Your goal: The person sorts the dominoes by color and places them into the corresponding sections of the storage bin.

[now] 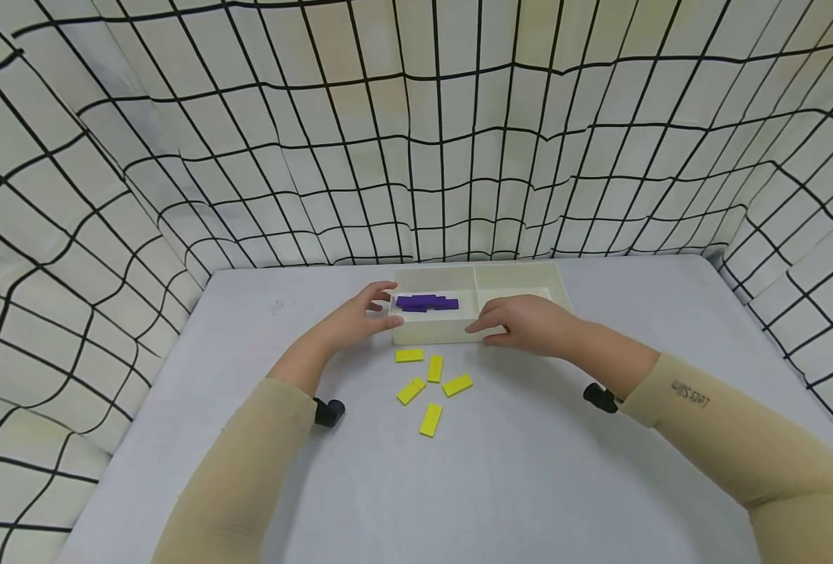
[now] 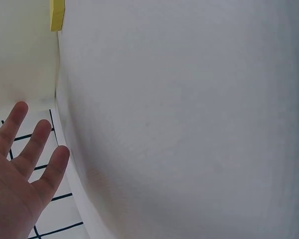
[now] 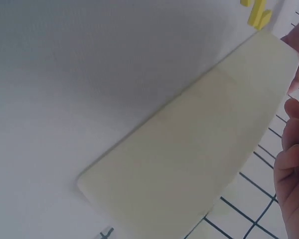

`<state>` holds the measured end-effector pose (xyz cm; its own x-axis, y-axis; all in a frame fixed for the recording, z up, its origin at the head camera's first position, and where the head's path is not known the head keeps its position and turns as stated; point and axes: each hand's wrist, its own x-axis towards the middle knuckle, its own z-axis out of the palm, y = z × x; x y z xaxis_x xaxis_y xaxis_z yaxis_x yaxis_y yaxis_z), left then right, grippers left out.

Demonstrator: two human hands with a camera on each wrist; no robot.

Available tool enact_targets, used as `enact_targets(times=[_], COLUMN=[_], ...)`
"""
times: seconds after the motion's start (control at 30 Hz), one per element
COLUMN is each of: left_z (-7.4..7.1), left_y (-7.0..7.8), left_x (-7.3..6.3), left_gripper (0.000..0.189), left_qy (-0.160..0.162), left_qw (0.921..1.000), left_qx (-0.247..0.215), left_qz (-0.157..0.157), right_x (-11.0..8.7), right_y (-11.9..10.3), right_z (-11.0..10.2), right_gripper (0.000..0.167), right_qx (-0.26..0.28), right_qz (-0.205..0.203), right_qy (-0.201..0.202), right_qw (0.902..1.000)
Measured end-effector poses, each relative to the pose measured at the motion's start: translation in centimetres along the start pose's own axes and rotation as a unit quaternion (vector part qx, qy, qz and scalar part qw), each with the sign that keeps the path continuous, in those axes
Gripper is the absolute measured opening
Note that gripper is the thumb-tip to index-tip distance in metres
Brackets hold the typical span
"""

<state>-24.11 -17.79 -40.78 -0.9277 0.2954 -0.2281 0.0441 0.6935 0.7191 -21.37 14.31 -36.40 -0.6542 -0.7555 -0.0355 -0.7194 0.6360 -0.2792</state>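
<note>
A white two-compartment box (image 1: 430, 334) stands near the back of the table. Several purple blocks (image 1: 427, 301) lie together in its left compartment. At the box's left end is my left hand (image 1: 353, 317), its thumb by the front corner and its fingers along the end wall; spread fingers (image 2: 35, 144) show in the left wrist view. My right hand (image 1: 529, 323) hovers over the front wall near the divider, its loosely bent fingers (image 3: 291, 137) showing nothing held. Several yellow blocks (image 1: 411, 390) lie scattered on the table in front of the box.
The right compartment (image 1: 518, 280) is partly hidden by my right hand. Black netting (image 1: 459, 164) over pale sheeting rises behind and on both sides of the white table (image 1: 501, 478). Black wrist cameras (image 1: 329, 413) hang under both sleeves.
</note>
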Motion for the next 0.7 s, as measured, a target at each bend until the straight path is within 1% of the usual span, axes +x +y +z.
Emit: enact_targets(times=[0.17,0.43,0.5,0.7], left_z=[-0.1,0.0,0.0,0.0], left_y=[0.2,0.1,0.1,0.2], left_x=[-0.1,0.0,0.0,0.0], left_gripper=[0.076,0.076,0.075,0.076], left_qy=[-0.002,-0.003,-0.003,-0.001], left_qw=[1.0,1.0,1.0,1.0], left_qx=[0.001,0.0,0.001,0.002], left_qz=[-0.001,0.004,0.006,-0.004], right_x=[-0.2,0.2,0.4,1.0], right_y=[-0.7,-1.5,-1.6,-2.0], right_z=[1.0,2.9,3.3,4.2], right_gripper=[0.034,0.032,0.032,0.03], right_qx=[0.01,-0.012,-0.015,-0.01], right_qz=[-0.012,-0.021,-0.028,-0.056], right_qy=[-0.021,-0.051,-0.058,-0.071], right_qw=[0.9997,0.9984,0.9978,0.9959])
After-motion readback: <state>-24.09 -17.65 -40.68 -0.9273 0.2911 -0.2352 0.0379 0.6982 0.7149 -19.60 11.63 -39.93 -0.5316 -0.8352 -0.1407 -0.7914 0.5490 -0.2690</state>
